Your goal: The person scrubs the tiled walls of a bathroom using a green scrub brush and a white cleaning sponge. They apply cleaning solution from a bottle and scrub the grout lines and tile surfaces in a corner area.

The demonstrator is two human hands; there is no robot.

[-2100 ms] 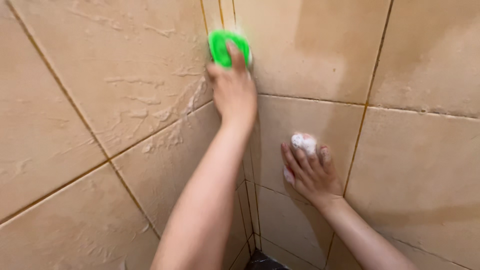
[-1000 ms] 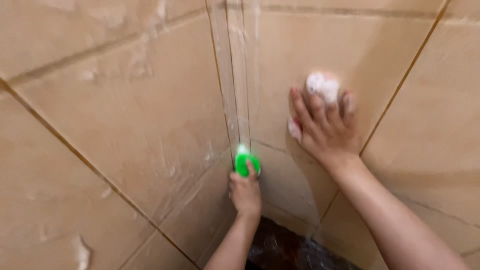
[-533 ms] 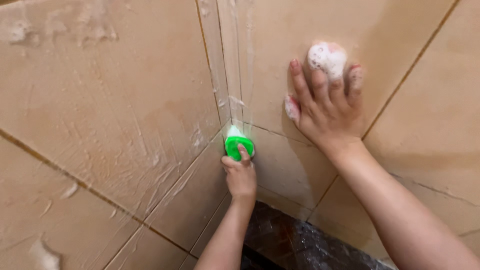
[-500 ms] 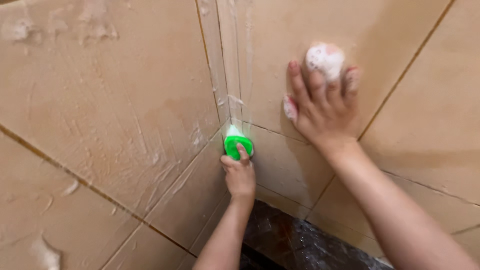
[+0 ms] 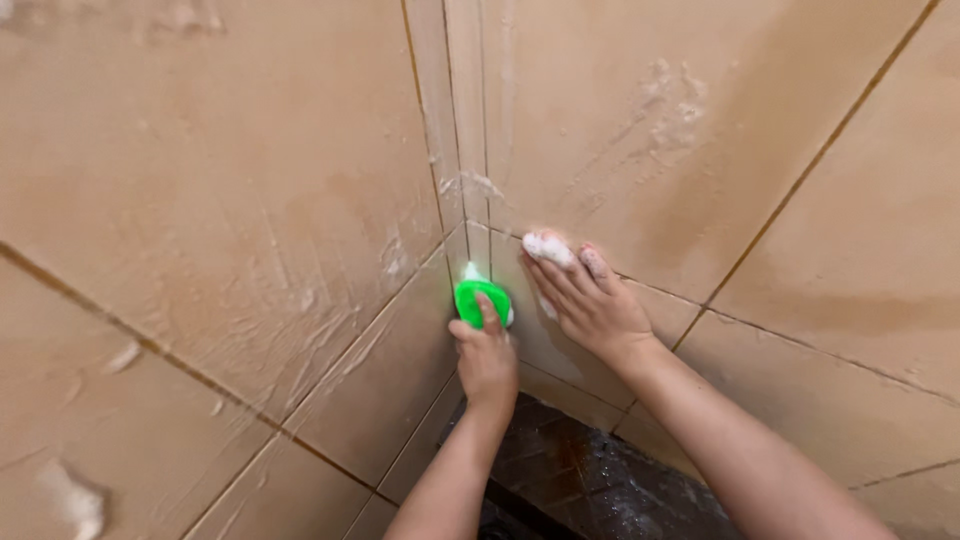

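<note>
The tiled walls (image 5: 220,180) fill almost the whole frame, two beige faces meeting in a vertical corner just left of centre, with soap streaks and foam smears on both. The left face takes up the left half; the right face (image 5: 780,140) runs off the right edge. At the bottom centre a dark, wet floor (image 5: 590,480) shows between your forearms, only a small wedge of it, so you cannot tell its pattern or how far it runs.

Your right hand (image 5: 592,300) lies flat on the right wall just beside the corner, fingers spread narrow and holding nothing; it looks placed there to brace you while you lean in. Foam (image 5: 546,248) sits on its fingertips and hides the nails.

Your left hand (image 5: 487,358) is closed around the green scrubber (image 5: 481,300), one finger laid over its back to press it into the corner seam, just below centre of the frame. The scrubber's working face is turned to the tile and hidden, so you cannot tell whether it is bristle or sponge. A white dab of lather (image 5: 469,271) caps its top edge.
</note>
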